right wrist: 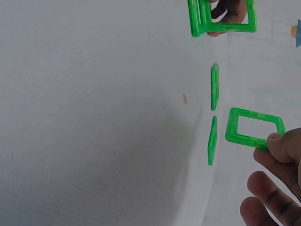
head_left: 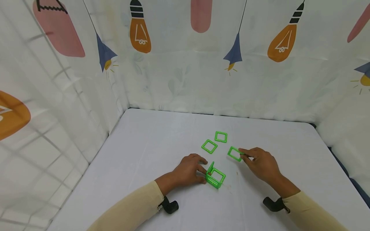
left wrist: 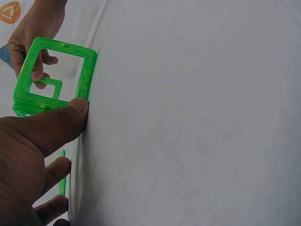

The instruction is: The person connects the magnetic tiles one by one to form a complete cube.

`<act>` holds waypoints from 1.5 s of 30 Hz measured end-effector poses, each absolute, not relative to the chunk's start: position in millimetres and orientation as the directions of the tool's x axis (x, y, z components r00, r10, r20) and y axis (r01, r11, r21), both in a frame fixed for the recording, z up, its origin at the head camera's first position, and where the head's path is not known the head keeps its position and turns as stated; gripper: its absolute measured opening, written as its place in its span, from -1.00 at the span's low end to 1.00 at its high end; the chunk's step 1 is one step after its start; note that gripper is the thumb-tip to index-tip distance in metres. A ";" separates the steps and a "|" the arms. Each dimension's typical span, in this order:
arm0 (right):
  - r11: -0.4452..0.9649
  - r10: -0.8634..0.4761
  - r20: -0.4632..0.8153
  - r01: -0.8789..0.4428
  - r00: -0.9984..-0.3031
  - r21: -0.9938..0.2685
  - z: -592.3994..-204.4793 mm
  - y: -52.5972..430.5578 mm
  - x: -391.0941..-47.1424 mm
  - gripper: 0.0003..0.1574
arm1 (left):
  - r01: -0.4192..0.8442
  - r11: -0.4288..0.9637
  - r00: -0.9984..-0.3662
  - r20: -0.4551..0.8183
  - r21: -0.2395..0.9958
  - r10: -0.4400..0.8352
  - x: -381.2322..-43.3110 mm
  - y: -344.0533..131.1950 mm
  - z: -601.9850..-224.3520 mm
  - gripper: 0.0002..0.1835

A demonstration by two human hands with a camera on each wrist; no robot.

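My right hand (head_left: 261, 163) pinches a green square magnetic tile (head_left: 231, 157) at one edge, raised over the table; thumb and finger meet on its frame in the right wrist view. The left hand (head_left: 188, 170) holds a joined group of green magnetic tiles (head_left: 214, 183) at its left side, thumb against the lower corner in the left wrist view. One tile (head_left: 211, 166) of this group stands upright, while another lies flat beside it. Two loose green tiles, a turned one (head_left: 205, 148) and a farther one (head_left: 221, 141), lie flat beyond the hands.
A white-covered table (head_left: 162, 134) bears all the tiles. Behind it hangs a white curtain (head_left: 179, 83) printed with lamps and bulbs, continuing along the left side. Dark wrist cameras (head_left: 170, 206) are worn below both hands.
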State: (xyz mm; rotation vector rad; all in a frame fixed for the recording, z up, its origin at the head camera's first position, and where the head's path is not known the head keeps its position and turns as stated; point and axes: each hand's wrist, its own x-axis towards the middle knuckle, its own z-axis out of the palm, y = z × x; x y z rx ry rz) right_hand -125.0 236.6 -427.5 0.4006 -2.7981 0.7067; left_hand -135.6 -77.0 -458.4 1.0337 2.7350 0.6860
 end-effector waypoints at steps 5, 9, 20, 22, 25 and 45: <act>0.846 -0.216 0.296 -0.330 -0.930 -0.420 -427.9 230.5 -120.4 -0.59 | 0.603 0.653 -0.750 0.045 0.459 0.660 -135.4 -76.9 -457.1 -0.72; 0.847 -0.222 0.302 -0.337 -0.927 -0.412 -429.4 227.5 -118.1 -0.58 | 0.604 0.652 -0.749 0.047 0.458 0.661 -135.1 -77.2 -456.6 -0.72; 0.841 -0.237 0.297 -0.348 -0.925 -0.414 -430.3 219.4 -112.6 -0.58 | 0.607 0.651 -0.748 0.049 0.456 0.662 -134.0 -77.9 -457.2 -0.71; 0.842 -0.240 0.295 -0.349 -0.925 -0.411 -430.7 218.0 -111.9 -0.58 | 0.610 0.649 -0.746 0.052 0.456 0.664 -133.6 -78.0 -456.4 -0.72; 0.843 -0.240 0.287 -0.346 -0.927 -0.412 -431.7 215.9 -111.3 -0.58 | 0.612 0.645 -0.745 0.057 0.458 0.665 -133.2 -78.0 -455.7 -0.72; 0.825 -0.267 0.262 -0.361 -0.927 -0.435 -436.2 200.6 -107.4 -0.58 | 0.615 0.646 -0.744 0.059 0.452 0.666 -135.2 -78.1 -459.5 -0.72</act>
